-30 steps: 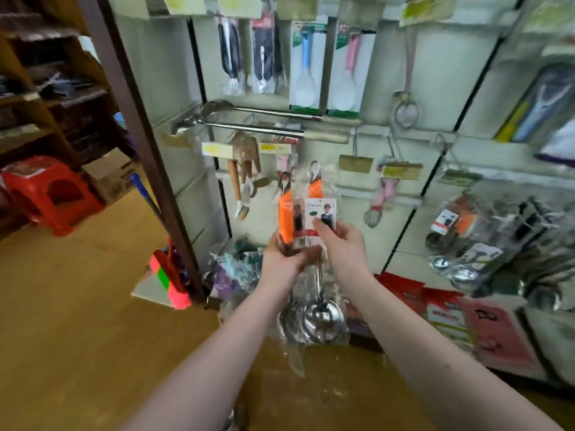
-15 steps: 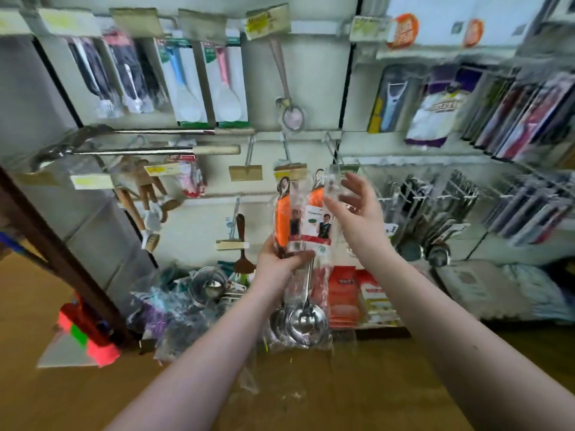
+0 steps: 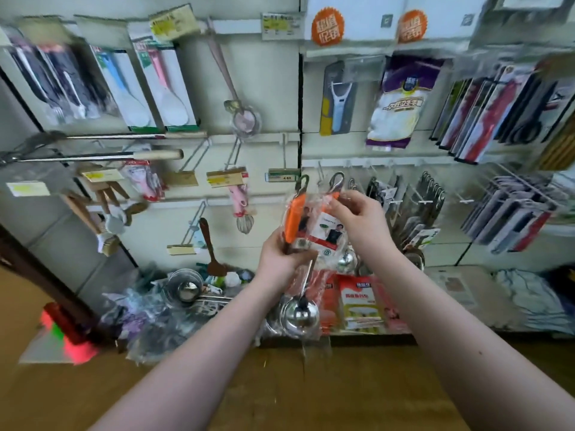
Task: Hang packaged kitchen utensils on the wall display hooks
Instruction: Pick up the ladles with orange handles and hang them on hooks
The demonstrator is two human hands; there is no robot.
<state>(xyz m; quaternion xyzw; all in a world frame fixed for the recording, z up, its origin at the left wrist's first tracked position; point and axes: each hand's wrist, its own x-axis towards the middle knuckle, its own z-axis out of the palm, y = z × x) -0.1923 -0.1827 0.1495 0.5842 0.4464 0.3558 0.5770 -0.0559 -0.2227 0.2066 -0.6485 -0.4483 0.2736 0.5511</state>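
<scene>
Hands both occupied. Our left hand (image 3: 280, 259) is gripping the packaged ladles (image 3: 295, 219) around their orange handles; our right hand (image 3: 362, 227) is pinching the bag's top edge. Steel bowls (image 3: 300, 317) are hanging below the left hand. Wall hooks (image 3: 418, 199) carrying more utensils are sitting just beyond the right hand.

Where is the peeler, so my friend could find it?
Start at the white wall display, right of its dark upright seam. Below the left round orange sticker, the packaged peeler hangs first in the top row, beside a purple-and-white bag. Only it shows a pale Y-shaped tool with a yellow strip.
</scene>
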